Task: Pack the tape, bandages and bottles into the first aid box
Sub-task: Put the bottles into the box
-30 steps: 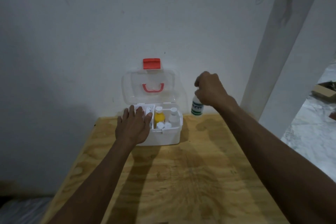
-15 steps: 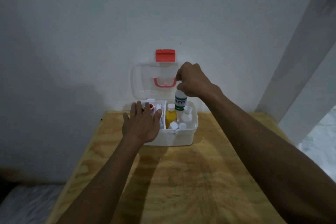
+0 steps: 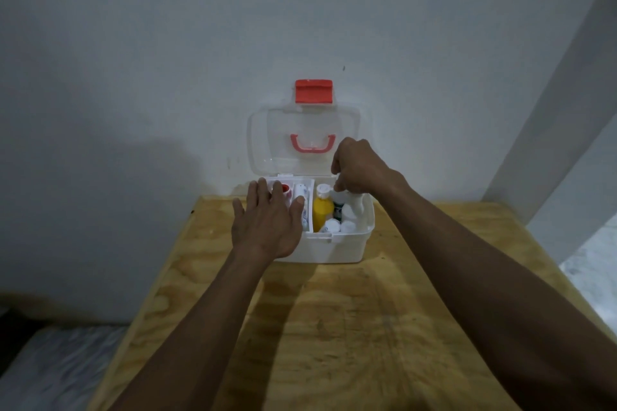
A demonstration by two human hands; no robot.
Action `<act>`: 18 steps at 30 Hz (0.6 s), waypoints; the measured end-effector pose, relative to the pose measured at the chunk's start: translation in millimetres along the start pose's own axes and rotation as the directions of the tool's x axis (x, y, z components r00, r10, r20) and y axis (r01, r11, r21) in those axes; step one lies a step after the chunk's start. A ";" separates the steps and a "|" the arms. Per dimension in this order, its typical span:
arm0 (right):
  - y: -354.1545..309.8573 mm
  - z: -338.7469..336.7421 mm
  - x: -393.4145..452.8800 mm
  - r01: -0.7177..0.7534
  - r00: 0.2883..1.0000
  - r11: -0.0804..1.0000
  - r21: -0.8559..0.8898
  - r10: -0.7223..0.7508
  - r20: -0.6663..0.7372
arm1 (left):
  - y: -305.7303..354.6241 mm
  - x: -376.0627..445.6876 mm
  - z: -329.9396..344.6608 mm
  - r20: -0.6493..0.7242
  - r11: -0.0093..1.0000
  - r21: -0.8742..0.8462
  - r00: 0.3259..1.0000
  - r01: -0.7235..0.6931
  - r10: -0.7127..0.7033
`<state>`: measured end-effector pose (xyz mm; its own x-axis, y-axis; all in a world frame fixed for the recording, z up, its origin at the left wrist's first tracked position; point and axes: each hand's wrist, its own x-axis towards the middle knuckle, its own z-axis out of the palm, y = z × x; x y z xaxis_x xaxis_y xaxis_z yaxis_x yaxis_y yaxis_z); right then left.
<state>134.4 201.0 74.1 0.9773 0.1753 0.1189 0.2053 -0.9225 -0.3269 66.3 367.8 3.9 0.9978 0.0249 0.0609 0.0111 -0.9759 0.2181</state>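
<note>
Box (image 3: 337,245), white plastic, is sitting at the far edge of the table (image 3: 334,327), against the wall (image 3: 167,43). Its clear lid (image 3: 267,140) is standing open and leaning back on the wall, with a red handle (image 3: 312,145) on it and a red latch (image 3: 314,92) at its top edge.

A divider is splitting the box. In the right compartment a yellow bottle (image 3: 322,212) with a white cap is standing upright, with white caps (image 3: 332,227) of other bottles showing just beside it. A green-labelled bottle (image 3: 338,208) is standing between the yellow one and a white bottle (image 3: 355,210). The right hand (image 3: 357,168) is closing its fingers around the top of the green-labelled bottle, which is reaching down into the box; how far down it is resting is hidden.

In the left compartment a white roll (image 3: 302,202) is lying along the divider, and something with a red centre (image 3: 285,188) is sitting at the back. The left hand (image 3: 267,227) is lying flat over this compartment, fingers spread and open, gripping nothing, its palm covering the front left corner of the box.
</note>
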 end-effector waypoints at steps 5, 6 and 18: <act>-1.3 -3.5 -3.4 -0.001 1.000 1.000 -0.017 0.001 0.000 | 0.7 -1.2 -2.5 -0.001 1.000 -0.001 1.000 -0.002 0.002; -1.2 -6.0 -4.2 -0.003 1.000 1.000 -0.018 0.003 0.010 | 0.9 -1.6 -2.7 0.001 1.000 0.000 1.000 0.001 -0.001; -23.7 -58.4 29.9 0.024 0.913 0.996 0.084 0.012 -0.408 | 1.6 -1.2 -2.7 -0.012 1.000 -0.021 1.000 0.006 -0.006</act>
<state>155.6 208.0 140.1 0.8731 0.0082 0.4875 0.2324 -0.8859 -0.4014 64.9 366.8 6.8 0.9969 0.0333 0.0709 0.0155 -0.9710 0.2385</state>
